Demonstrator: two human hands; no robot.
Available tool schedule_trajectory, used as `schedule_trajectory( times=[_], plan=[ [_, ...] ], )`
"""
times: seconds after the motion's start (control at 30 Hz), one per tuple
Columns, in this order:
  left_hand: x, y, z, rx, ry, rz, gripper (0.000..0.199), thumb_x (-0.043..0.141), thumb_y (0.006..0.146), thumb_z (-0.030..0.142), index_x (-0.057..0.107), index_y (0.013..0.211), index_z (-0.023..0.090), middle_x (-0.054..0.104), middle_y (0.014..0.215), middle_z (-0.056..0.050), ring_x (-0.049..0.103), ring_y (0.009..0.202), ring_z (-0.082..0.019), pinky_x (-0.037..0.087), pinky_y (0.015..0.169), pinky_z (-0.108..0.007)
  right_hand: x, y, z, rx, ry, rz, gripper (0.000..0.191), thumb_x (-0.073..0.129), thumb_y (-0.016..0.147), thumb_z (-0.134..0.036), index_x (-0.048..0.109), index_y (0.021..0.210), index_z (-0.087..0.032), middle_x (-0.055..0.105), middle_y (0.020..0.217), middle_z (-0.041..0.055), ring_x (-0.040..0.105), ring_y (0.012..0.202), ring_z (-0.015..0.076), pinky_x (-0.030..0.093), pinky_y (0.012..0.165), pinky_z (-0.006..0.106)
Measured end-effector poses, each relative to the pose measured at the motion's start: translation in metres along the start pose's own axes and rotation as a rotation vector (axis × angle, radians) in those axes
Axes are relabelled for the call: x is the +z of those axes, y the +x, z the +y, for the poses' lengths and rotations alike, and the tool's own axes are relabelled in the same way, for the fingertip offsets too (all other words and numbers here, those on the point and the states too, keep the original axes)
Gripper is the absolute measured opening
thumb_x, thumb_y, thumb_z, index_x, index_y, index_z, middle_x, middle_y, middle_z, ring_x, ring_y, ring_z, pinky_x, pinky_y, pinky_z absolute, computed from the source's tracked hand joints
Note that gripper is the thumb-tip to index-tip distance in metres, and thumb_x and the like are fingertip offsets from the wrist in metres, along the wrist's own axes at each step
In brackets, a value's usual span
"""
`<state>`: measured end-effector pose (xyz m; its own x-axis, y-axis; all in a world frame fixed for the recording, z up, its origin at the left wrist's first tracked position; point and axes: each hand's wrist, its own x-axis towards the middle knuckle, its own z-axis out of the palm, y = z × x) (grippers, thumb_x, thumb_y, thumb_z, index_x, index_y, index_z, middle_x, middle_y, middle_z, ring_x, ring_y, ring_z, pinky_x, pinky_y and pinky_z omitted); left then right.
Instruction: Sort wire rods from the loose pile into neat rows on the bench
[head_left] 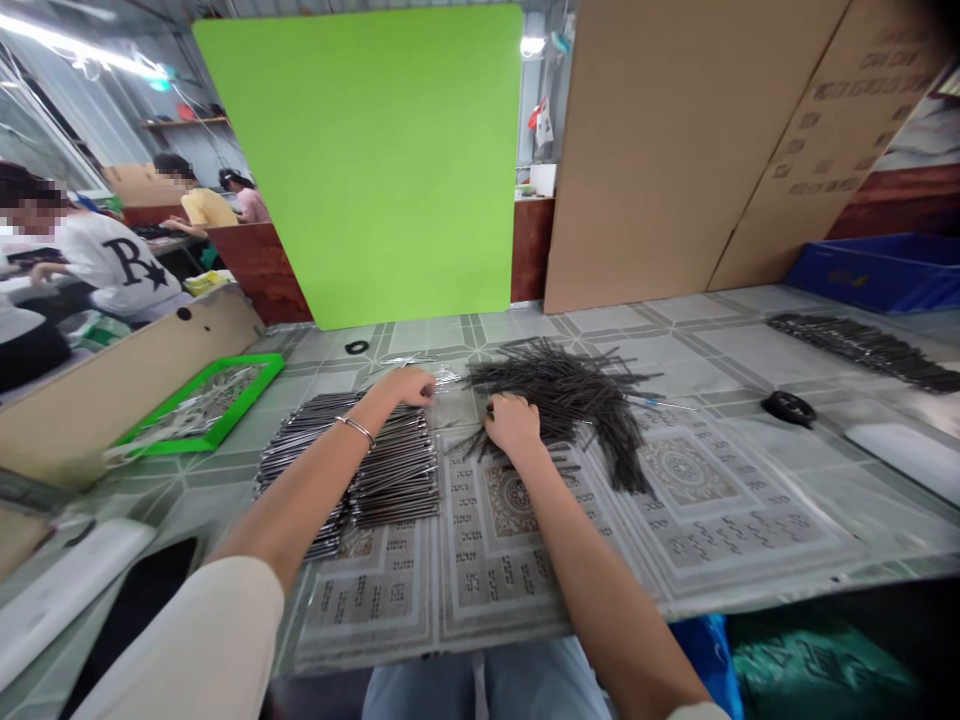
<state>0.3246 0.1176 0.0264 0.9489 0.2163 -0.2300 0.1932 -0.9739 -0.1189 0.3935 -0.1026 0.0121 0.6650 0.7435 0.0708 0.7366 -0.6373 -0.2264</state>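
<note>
A grey-patterned table (720, 335) is carrying a loose heap of thin dark metal rods (562, 390) at right and a tidy stack of rods (349, 470) at left. The left hand (405, 387) is resting curled at the stack's far edge, the right hand (512, 422) is pressing into the heap, neither clearly gripping; a hasty sweep could be tangling or scattering rods.

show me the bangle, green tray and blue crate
silver bangle (358, 430), head view, on the band at the left wrist
green tray (251, 376), head view, on its rim
blue crate (877, 275), head view, on its side wall
</note>
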Motion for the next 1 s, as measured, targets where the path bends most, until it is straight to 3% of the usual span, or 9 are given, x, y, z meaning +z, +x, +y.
schedule_trajectory(
  times=[0.67,0.87,1.0],
  plan=[
    [0.006,0.013,0.009,0.005,0.112,0.054,0.015,0.051,0.070,0.015,0.066,0.070,0.018,0.068,0.086,-0.008,0.061,0.082,-0.021,0.041,0.071,-0.028,0.001,0.000,-0.001,-0.011,-0.016,-0.014,0.024,0.049,0.082,-0.027,0.060,0.102,-0.019,0.059,0.110,0.0115,0.051,0.105,0.0247,0.037,0.082,0.035],
    [-0.006,0.002,-0.017,-0.037,0.066,0.081,0.022,0.050,0.077,0.026,0.065,0.091,0.023,0.068,0.093,-0.003,0.060,0.080,-0.016,0.040,0.069,-0.023,0.003,0.001,-0.001,-0.020,-0.009,-0.010,0.025,0.048,0.082,-0.026,0.060,0.102,-0.019,0.058,0.110,0.0122,0.051,0.105,0.0248,0.037,0.082,0.036],
    [-0.012,-0.011,-0.040,-0.080,0.071,0.045,0.018,0.055,0.075,0.029,0.066,0.087,0.021,0.069,0.087,-0.004,0.060,0.074,-0.016,0.039,0.064,-0.023,0.004,0.002,-0.001,-0.027,-0.009,-0.002,0.025,0.048,0.081,-0.025,0.061,0.101,-0.018,0.059,0.110,0.0118,0.051,0.104,0.0253,0.037,0.081,0.036]
  ],
)
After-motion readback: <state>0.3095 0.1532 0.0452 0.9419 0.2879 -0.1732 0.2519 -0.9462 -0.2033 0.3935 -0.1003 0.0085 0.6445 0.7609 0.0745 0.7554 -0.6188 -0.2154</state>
